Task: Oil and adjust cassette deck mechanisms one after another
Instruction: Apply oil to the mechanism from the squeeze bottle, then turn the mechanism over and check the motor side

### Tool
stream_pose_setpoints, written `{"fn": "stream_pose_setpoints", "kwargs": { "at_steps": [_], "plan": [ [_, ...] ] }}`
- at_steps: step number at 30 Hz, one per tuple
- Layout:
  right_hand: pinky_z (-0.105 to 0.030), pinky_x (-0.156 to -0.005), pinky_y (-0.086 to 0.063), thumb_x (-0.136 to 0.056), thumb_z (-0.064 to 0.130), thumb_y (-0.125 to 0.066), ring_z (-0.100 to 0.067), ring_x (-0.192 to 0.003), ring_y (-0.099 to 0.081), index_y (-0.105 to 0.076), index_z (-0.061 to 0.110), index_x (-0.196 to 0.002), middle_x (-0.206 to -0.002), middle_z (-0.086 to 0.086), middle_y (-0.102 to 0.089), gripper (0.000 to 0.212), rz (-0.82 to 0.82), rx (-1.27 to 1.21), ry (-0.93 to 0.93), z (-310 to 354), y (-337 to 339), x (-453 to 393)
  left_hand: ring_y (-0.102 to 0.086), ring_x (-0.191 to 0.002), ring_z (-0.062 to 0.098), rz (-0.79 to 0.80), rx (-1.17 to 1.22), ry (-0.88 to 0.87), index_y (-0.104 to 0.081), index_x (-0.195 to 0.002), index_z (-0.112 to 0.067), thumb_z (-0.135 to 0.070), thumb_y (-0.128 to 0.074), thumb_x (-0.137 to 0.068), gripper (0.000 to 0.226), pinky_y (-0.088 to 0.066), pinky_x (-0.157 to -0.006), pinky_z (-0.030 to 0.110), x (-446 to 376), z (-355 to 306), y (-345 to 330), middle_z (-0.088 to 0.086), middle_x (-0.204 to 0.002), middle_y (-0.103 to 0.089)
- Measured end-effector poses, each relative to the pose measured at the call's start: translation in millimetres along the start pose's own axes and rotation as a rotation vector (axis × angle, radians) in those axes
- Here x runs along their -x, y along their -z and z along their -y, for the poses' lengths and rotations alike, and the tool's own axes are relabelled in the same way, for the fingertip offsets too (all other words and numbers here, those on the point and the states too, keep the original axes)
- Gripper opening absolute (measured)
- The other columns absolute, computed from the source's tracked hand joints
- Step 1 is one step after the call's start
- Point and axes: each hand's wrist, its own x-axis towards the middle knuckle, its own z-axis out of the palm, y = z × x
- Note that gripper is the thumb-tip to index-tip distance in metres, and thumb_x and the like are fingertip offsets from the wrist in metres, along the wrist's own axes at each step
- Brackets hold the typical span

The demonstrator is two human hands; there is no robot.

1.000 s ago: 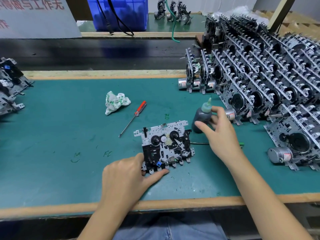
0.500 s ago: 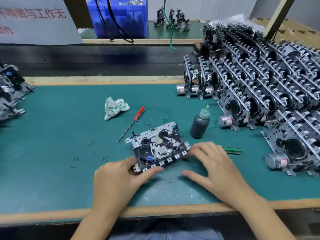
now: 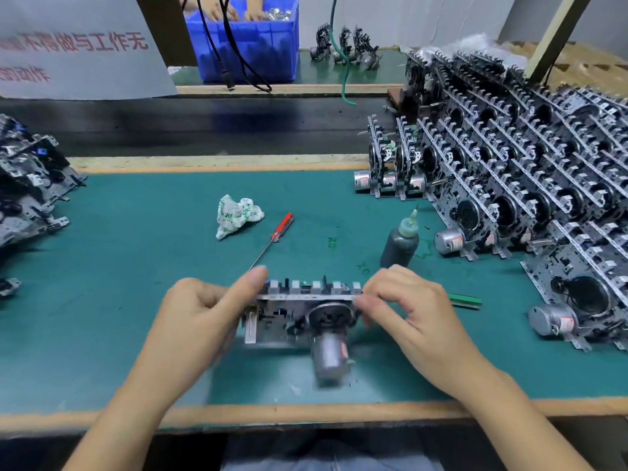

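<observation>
Grey metal cassette deck mechanism (image 3: 302, 317), low centre of the frame above the green bench (image 3: 136, 334), is pinched at both ends by the left hand (image 3: 200, 321) and right hand (image 3: 414, 311), tilted probably to show its motor side.

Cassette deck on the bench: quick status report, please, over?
Left hand and right hand both grip the cassette deck mechanism, tipped on edge, motor toward the camera. Oil bottle upright just behind. Red screwdriver idle. Nothing blocking.
</observation>
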Motion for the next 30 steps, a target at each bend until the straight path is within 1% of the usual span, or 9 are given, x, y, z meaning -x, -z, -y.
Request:
{"fn": "stream_pose_setpoints", "kwargs": {
  "at_steps": [4, 7, 11, 13, 15, 18, 20, 23, 30],
  "plan": [
    [-0.013, -0.057, -0.033, -0.09, 0.056, -0.047, -0.003, -0.048, -0.044, -0.05, 0.023, -0.046, -0.05, -0.003, -0.05, 0.055, 0.018, -0.165, -0.278, 4, -8, 10, -0.022, -0.031, 0.015, 0.182, 0.285, 0.217, -0.032, -0.034, -0.018, -0.068, -0.057, -0.072, 0.067, -0.027, -0.035, 0.017, -11, 7, -2, 0.005, -0.031, -0.026],
    [-0.017, -0.056, -0.037, -0.087, 0.061, -0.041, -0.008, -0.041, -0.046, -0.054, 0.022, -0.046, -0.041, -0.008, -0.049, 0.058, 0.12, -0.08, -0.475, -1, -14, 16, -0.033, -0.035, 0.015, 0.179, 0.354, 0.299, -0.049, -0.042, -0.017, -0.052, -0.052, -0.082, 0.053, -0.031, -0.037, 0.015, -23, 11, -10, 0.006, -0.036, -0.038],
    [-0.016, -0.058, -0.036, -0.088, 0.062, -0.035, -0.01, -0.043, -0.048, -0.049, 0.021, -0.041, -0.037, 0.005, -0.046, 0.064, 0.114, 0.177, -0.486, -4, -14, 25, -0.049, -0.048, 0.014, 0.114, 0.211, 0.037, -0.068, -0.071, -0.019, -0.068, -0.061, -0.069, 0.049, -0.043, -0.054, 0.025, -11, 6, -22, 0.001, -0.053, -0.059],
    [-0.023, -0.06, -0.039, -0.084, 0.074, -0.024, -0.013, -0.046, -0.048, -0.049, 0.02, -0.046, -0.042, 0.005, -0.049, 0.07, 0.023, 0.301, -0.464, -3, -13, 29, -0.049, -0.053, 0.006, 0.087, -0.014, -0.181, -0.065, -0.082, -0.034, -0.074, -0.057, -0.06, 0.046, -0.044, -0.058, 0.024, 6, 5, -30, -0.01, -0.065, -0.061],
    [-0.034, -0.062, -0.043, -0.08, 0.075, -0.021, -0.014, -0.049, -0.051, -0.051, 0.026, -0.06, -0.048, 0.003, -0.055, 0.062, -0.085, 0.31, -0.447, -5, -11, 29, -0.048, -0.058, -0.003, 0.068, -0.275, -0.317, -0.061, -0.085, -0.04, -0.08, -0.056, -0.057, 0.049, -0.041, -0.053, 0.017, 20, 7, -39, -0.019, -0.075, -0.058],
    [-0.024, -0.059, -0.042, -0.088, 0.07, -0.035, -0.008, -0.043, -0.052, -0.066, 0.025, -0.075, -0.05, 0.007, -0.06, 0.056, -0.133, 0.028, -0.476, -5, -12, 29, -0.042, -0.059, -0.011, 0.051, -0.303, -0.348, -0.061, -0.078, -0.037, -0.073, -0.058, -0.06, 0.041, -0.039, -0.054, 0.014, 27, 11, -48, -0.021, -0.078, -0.055],
    [-0.018, -0.054, -0.038, -0.092, 0.056, -0.047, -0.006, -0.04, -0.05, -0.068, 0.016, -0.068, -0.047, 0.008, -0.059, 0.052, -0.122, -0.035, -0.475, -5, -17, 32, -0.039, -0.058, -0.011, 0.035, -0.27, -0.369, -0.062, -0.075, -0.033, -0.066, -0.06, -0.063, 0.035, -0.037, -0.056, 0.013, 26, 13, -51, -0.02, -0.077, -0.054],
    [-0.015, -0.05, -0.033, -0.089, 0.04, -0.058, -0.005, -0.038, -0.045, -0.06, 0.02, -0.057, -0.043, 0.008, -0.055, 0.037, -0.127, 0.016, -0.452, -5, -19, 36, -0.04, -0.06, -0.006, 0.029, -0.281, -0.419, -0.066, -0.076, -0.027, -0.061, -0.061, -0.066, 0.036, -0.039, -0.055, 0.015, 24, 14, -53, -0.018, -0.077, -0.055],
    [-0.033, -0.054, -0.042, -0.087, 0.03, -0.064, -0.018, -0.044, -0.043, -0.065, 0.019, -0.062, -0.048, -0.002, -0.053, 0.027, -0.117, 0.075, -0.42, -6, -16, 32, -0.039, -0.062, -0.009, 0.028, -0.273, -0.451, -0.069, -0.079, -0.026, -0.062, -0.061, -0.066, 0.039, -0.04, -0.056, 0.016, 22, 14, -51, -0.02, -0.079, -0.055]
  ]
}}
